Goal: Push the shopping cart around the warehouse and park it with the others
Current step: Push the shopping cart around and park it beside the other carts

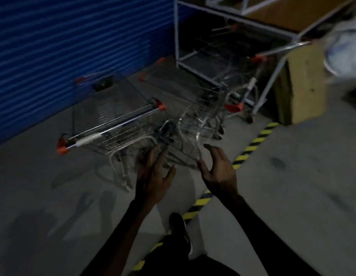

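1. Far left is the blue corrugated wall (pixel 73 46), and the first parked cart (pixel 111 120) sits near it, its handle with orange end caps facing the camera. That one looks settled.
2. Just right of it is a second cart (pixel 183 124), nose pointing toward the white metal rack (pixel 193 36), with what looks like at least one more nested ahead of it. It's blurry, so I can't count them. I'd guess this near one is the cart being parked, and it's basically in with the others, so the task looks almost done.
3. Left hand (pixel 155 176): fingers spread and straight, tips right at the back end of that cart. Can't tell if they actually touch the wire; they aren't wrapped around anything.
4. Right hand (pixel 218 170): same deal, fingers splayed apart, palm toward the cart, gripping nothing. Looks like either a last shove or a release.
5. Further right, the yellow-black floor tape (pixel 250 146) runs diagonally, and the cart's rear seems to sit near it. What's left, maybe: nudge it fully in.
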